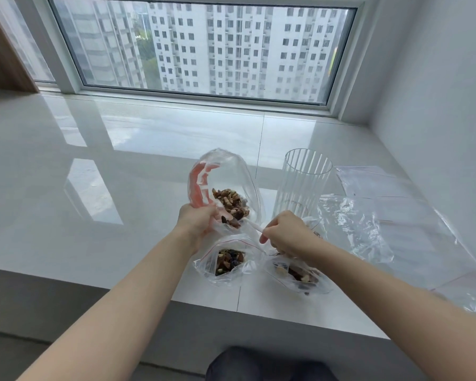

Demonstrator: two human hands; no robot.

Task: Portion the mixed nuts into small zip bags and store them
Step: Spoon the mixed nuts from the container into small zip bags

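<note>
left hand (197,224): fingers curled round the lower edge of the big bag, gripping it at the mouth and holding it tilted up off the sill.
right hand (286,235): curled into a loose fist, pinching a pale, thin handle (254,228) whose far end reaches into the big bag's mouth (likely a small spoon, though its bowl is hidden among the nuts).
big bag (226,185): clear plastic with an orange-red strip on its left side, puffed open, raised above the sill between the two hands and the glass jar.
mixed nuts (231,206): a brown heap lying in the lower part of the big bag, just beside the left hand's fingers.
small zip bag, left (226,261): clear with a red zip line, lying on the sill just below the left hand, mouth open, a dark clump of nuts inside.
small zip bag, right (300,273): lies on the sill under the right wrist, partly covered by it, nuts showing through the plastic; whether it is sealed cannot be told.
glass jar (304,182): ribbed, clear, upright and open at the top, standing behind the right hand.
spare bags (368,185): flat, clear zip bags lying on the sill to the right of the jar, with crumpled clear plastic (352,226) nearer the right arm.
sill (121,174): glossy white stone ledge under a wide window (204,45), tower blocks beyond the glass.
</note>
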